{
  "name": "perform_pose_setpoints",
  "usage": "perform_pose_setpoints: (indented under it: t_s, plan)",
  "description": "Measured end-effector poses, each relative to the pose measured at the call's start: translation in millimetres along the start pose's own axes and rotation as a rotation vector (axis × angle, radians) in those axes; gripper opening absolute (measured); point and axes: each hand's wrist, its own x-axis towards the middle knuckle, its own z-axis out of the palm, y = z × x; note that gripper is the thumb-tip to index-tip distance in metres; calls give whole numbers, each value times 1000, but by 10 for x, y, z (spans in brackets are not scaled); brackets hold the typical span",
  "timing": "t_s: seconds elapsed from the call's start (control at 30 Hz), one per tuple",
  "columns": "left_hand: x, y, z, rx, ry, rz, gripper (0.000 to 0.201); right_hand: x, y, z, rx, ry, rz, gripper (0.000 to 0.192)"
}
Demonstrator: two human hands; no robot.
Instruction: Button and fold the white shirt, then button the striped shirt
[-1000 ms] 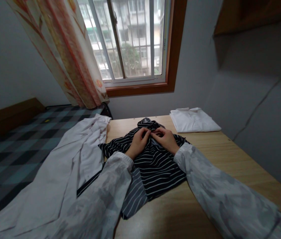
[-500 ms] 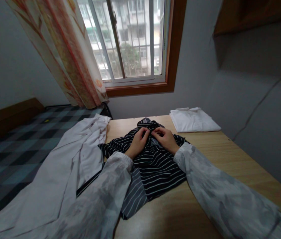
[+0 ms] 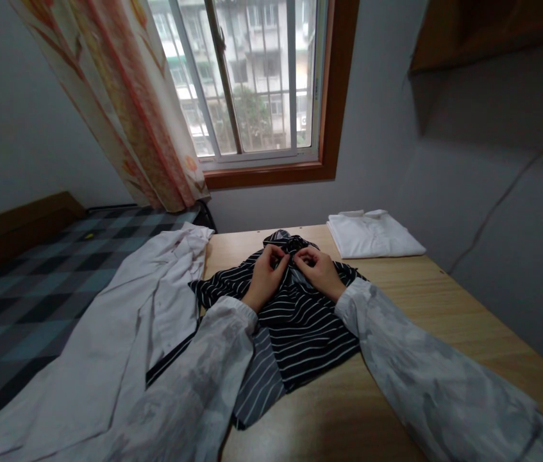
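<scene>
A black shirt with thin white stripes [image 3: 300, 321] lies spread on the wooden table [image 3: 444, 308], its collar end bunched toward the window. My left hand [image 3: 265, 277] and my right hand [image 3: 318, 269] rest on its upper part, fingertips pinching the fabric just below the collar, nearly touching each other. Both wrists come out of pale patterned sleeves. What the fingertips pinch is too small to make out.
A folded white shirt [image 3: 372, 234] sits at the table's far right. A loose white shirt [image 3: 131, 321] drapes over the table's left edge onto a bed with a dark checked cover [image 3: 25, 289]. A window and an orange curtain [image 3: 131, 102] are behind; a grey wall is to the right.
Both hands stay at the same spot on the striped shirt; only the fingertips shift slightly. The view has tipped a little.
</scene>
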Motion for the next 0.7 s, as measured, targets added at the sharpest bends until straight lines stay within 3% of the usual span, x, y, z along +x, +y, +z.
perform_pose_setpoints:
  t_s: [0.23, 0.7]
  plan:
    - [-9, 124, -47, 74, -1, 125, 7, -4, -1, -2, -10, -7, -9, 30]
    - [-19, 28, -25, -19, -66, -15, 19, -4, -8, -20, -32, -8, -28, 27]
